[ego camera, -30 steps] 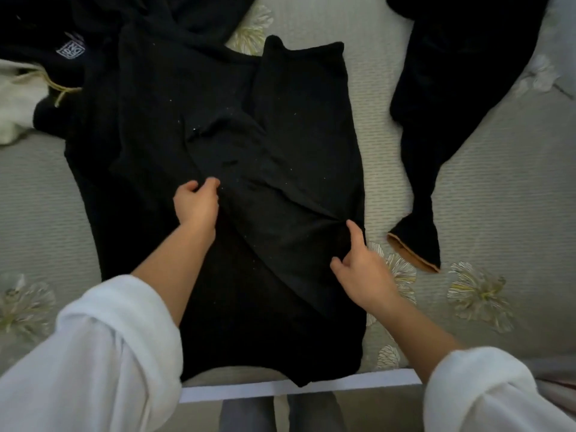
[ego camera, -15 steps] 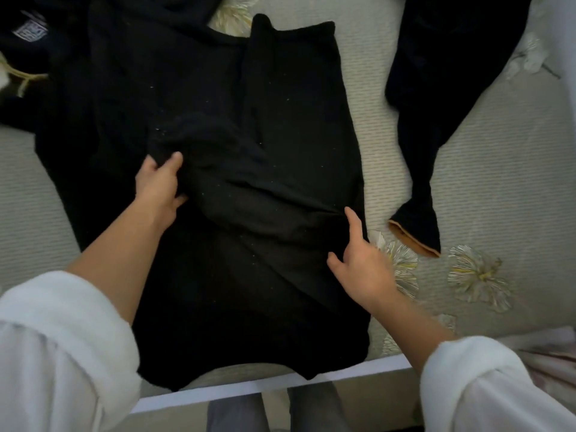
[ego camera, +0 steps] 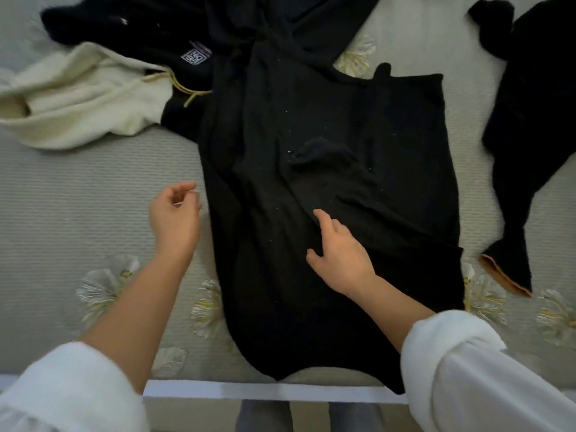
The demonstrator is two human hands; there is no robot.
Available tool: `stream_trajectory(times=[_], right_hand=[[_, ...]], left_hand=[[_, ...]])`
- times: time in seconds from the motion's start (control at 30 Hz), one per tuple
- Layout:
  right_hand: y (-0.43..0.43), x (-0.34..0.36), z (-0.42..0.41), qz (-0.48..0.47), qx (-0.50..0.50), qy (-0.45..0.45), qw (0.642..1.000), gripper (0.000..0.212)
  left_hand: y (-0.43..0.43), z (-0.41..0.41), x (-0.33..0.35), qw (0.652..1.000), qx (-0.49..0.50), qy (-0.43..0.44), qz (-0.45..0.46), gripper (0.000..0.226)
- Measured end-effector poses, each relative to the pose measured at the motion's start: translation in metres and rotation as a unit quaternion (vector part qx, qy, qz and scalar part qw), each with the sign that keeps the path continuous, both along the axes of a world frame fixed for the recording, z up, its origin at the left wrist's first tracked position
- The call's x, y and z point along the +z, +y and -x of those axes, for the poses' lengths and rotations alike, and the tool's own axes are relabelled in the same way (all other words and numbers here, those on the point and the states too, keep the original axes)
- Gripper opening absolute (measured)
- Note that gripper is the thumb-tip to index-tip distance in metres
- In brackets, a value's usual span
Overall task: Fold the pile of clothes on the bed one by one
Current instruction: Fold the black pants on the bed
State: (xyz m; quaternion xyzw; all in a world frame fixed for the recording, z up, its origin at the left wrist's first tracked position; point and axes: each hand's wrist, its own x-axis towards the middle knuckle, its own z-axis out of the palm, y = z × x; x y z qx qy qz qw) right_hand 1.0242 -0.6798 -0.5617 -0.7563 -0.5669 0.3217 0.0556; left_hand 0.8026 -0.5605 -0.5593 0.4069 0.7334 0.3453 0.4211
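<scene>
A black garment (ego camera: 336, 169) lies spread lengthwise on the bed (ego camera: 93, 188), its lower edge reaching the bed's near rim. One part is folded over its middle, leaving a crumpled ridge. My right hand (ego camera: 338, 254) rests flat on the garment's centre, fingers spread, gripping nothing. My left hand (ego camera: 174, 216) hovers over the bare bedcover just left of the garment's edge, fingers loosely curled and empty. More black clothes (ego camera: 174, 29) are heaped at the top left, running into the spread garment.
A cream fleece garment (ego camera: 78, 98) with a yellow drawstring lies at the far left. Another black piece (ego camera: 526, 126) with an orange-lined cuff lies at the right. The bedcover is grey with pale flower prints. The white bed rim (ego camera: 274, 392) runs along the bottom.
My left hand has let go of the fold and moved left, off the garment. My right hand has slid from the garment's right edge onto its middle. The view has shifted left.
</scene>
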Motion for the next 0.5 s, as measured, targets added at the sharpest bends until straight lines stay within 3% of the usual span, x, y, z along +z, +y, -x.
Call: stream_trajectory(times=[0.13,0.27,0.43,0.5], right_hand=[[0.034,-0.007,0.040,-0.027,0.024,-0.040,0.999,0.079],[0.056,-0.017,0.064,0.049,-0.004,-0.025,0.998,0.087],[0.060,-0.026,0.076,0.073,0.013,-0.093,0.993,0.084],[0.062,-0.026,0.078,0.085,-0.003,-0.079,0.993,0.083]], left_hand=[[0.015,0.052,-0.010,0.995,0.037,-0.030,0.083,0.018],[0.034,0.067,-0.020,0.981,0.024,-0.099,0.163,0.009],[0.050,0.032,-0.017,0.921,-0.037,-0.288,0.259,0.017],[0.053,0.014,-0.013,0.913,-0.081,-0.303,0.261,0.020]])
